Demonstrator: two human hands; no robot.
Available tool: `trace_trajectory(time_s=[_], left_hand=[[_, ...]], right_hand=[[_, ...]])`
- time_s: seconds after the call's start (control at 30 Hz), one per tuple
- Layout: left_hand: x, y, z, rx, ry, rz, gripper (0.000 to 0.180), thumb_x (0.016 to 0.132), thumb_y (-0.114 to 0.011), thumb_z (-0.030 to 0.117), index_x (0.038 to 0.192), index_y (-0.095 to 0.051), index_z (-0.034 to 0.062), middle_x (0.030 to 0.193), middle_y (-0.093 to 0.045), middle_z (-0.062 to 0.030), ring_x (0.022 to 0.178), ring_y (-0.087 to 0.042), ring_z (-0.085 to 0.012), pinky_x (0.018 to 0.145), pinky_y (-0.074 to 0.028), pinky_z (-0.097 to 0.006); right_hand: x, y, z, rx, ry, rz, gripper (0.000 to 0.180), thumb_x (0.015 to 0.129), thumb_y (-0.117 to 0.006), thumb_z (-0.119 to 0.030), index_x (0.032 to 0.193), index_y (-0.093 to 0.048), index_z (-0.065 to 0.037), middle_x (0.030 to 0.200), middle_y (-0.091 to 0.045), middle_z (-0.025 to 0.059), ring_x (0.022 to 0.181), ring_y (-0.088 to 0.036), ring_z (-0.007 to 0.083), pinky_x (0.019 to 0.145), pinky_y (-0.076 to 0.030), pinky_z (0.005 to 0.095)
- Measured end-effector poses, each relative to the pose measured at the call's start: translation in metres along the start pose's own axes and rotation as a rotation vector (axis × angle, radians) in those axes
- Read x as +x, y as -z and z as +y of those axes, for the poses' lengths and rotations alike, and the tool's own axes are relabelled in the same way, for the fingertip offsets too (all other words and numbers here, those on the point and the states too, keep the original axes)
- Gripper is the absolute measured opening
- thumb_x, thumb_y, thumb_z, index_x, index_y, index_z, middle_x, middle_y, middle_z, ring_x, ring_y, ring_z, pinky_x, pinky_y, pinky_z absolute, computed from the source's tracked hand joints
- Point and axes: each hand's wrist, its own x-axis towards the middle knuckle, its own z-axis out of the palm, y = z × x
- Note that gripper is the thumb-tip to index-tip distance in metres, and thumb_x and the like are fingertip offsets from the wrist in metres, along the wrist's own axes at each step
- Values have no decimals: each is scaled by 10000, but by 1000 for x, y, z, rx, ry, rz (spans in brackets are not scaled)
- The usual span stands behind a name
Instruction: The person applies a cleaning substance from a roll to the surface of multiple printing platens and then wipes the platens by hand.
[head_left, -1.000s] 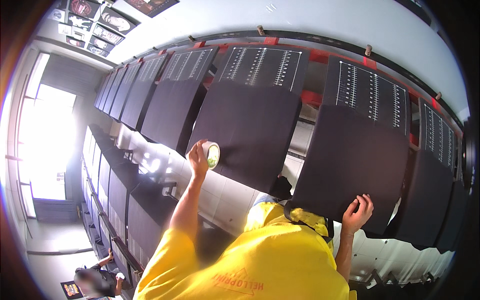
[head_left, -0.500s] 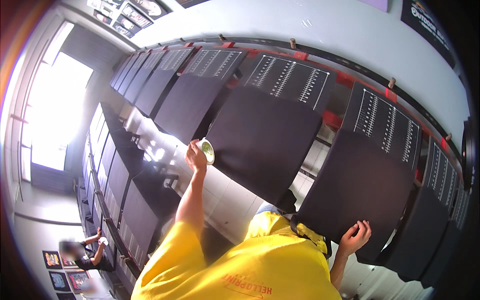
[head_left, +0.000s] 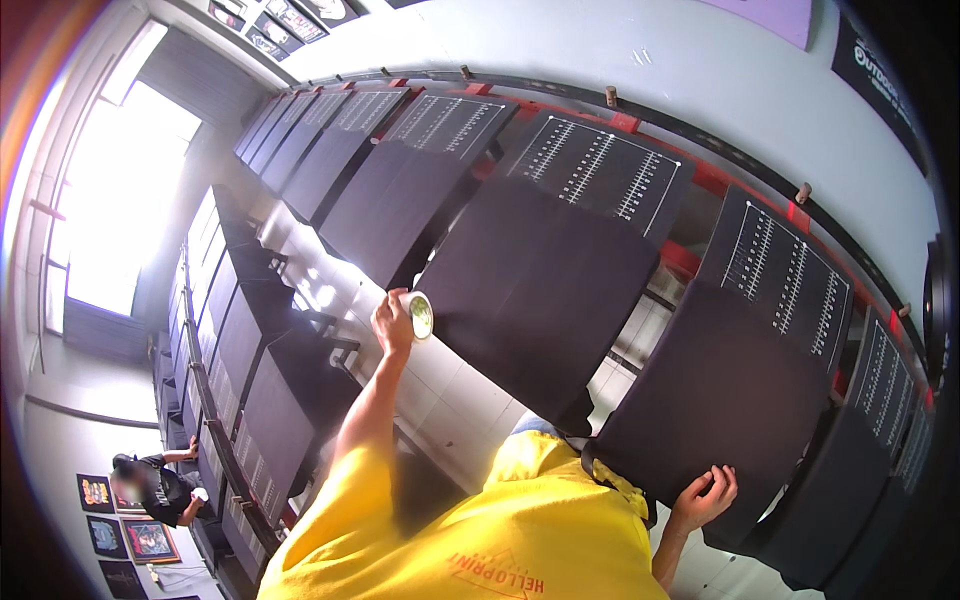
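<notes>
My left hand [head_left: 393, 322] is closed around a roll of tape [head_left: 421, 316], pale with a greenish inside. It holds the roll beside the near left corner of a black cloth [head_left: 535, 285] stretched over a flat board. My right hand [head_left: 703, 499] lies with fingers apart and slightly bent on the near part of another black cloth [head_left: 715, 385], on the neighbouring board to the right. Nothing shows in that hand.
Boards marked with white ruler lines [head_left: 600, 165] stand in a long row along a dark rail [head_left: 690, 125]. A second row of boards [head_left: 285, 400] runs across the tiled aisle [head_left: 450, 385] at left. Another person [head_left: 160, 488] stands beyond it.
The view has shifted slightly, so the boards sit a little further right and lower. Both hands keep about the same hold and place. The person at far left has leaned toward the boards.
</notes>
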Motion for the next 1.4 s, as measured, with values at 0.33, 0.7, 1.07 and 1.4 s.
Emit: trace_trajectory(time_s=[0.33,0.7,1.07,1.4], left_hand=[[60,-33,-9,-78,-200,-88,343,986,-454,246,957,-741,59,877,-717,-169,811,-675,-333,774,-502,-408],[92,-23,15,-146,-238,-355,305,962,-484,205,948,-739,38,803,-693,-184,731,-679,-288,713,-508,-361],[194,-135,113,-91,-500,-565,349,961,-461,245,941,-743,41,844,-716,-158,769,-691,-262,756,-516,-360],[243,-201,157,-102,-726,-511,350,941,-472,254,909,-755,49,790,-717,-144,732,-694,-239,721,-522,-350]], right_hand=[[8,2,-4,14,17,-14,138,909,-570,-35,1034,-627,-20,1135,-604,144,1106,-584,340,917,-463,463],[5,1,-3,-29,-22,-71,129,917,-566,-39,1029,-619,-3,1153,-590,164,1118,-572,344,945,-452,460],[7,-1,-7,-46,-86,-100,124,972,-515,-40,1018,-616,15,1164,-576,164,1137,-555,332,973,-444,440],[5,-2,-10,-91,-123,-141,140,993,-491,-55,1034,-597,27,1170,-561,181,1152,-537,345,976,-436,453]])
